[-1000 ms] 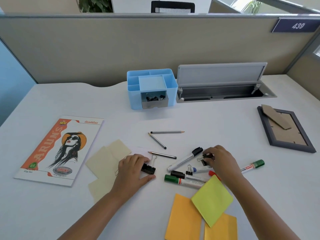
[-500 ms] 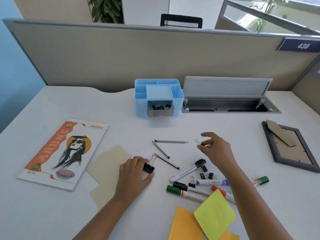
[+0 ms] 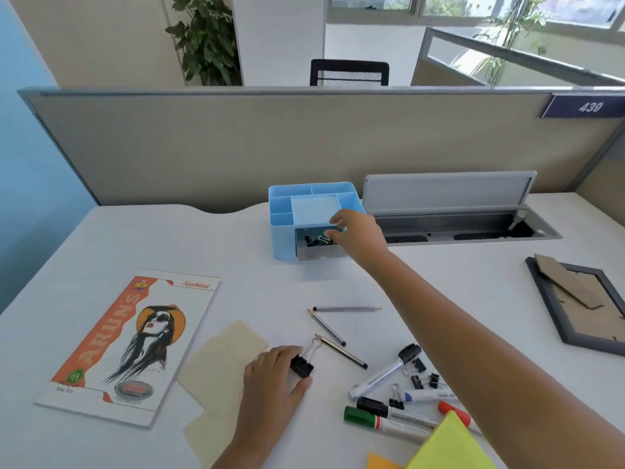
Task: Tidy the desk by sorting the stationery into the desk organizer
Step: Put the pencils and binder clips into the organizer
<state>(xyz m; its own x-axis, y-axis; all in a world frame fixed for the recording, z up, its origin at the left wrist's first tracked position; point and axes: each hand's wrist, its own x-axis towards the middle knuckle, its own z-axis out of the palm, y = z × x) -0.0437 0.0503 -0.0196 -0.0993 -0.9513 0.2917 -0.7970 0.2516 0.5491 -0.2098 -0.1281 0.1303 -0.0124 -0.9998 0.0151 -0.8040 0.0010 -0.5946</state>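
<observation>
The blue desk organizer (image 3: 282, 231) stands at the back of the desk, its front drawer (image 3: 318, 252) pulled open with black binder clips inside. My right hand (image 3: 360, 236) reaches over that drawer and pinches a small binder clip (image 3: 323, 239) at its opening. My left hand (image 3: 270, 377) rests on the desk near me, fingers and thumb closed around a large black binder clip (image 3: 302, 365). Three pencils (image 3: 327, 328) lie in the middle. Several markers (image 3: 385, 374) and small binder clips (image 3: 422, 377) lie under my right forearm.
A notebook (image 3: 135, 343) lies at the left, beige sticky notes (image 3: 223, 360) beside it. Yellow-green (image 3: 446, 445) and orange (image 3: 382, 463) notes sit at the near edge. A dark picture frame (image 3: 581, 302) lies face down at the right. An open cable tray (image 3: 456, 228) adjoins the organizer.
My right hand lifted a small binder clip from the pile of markers and carried it forward to the organizer's open drawer. My left hand stayed on the large clip. The view tilted up.
</observation>
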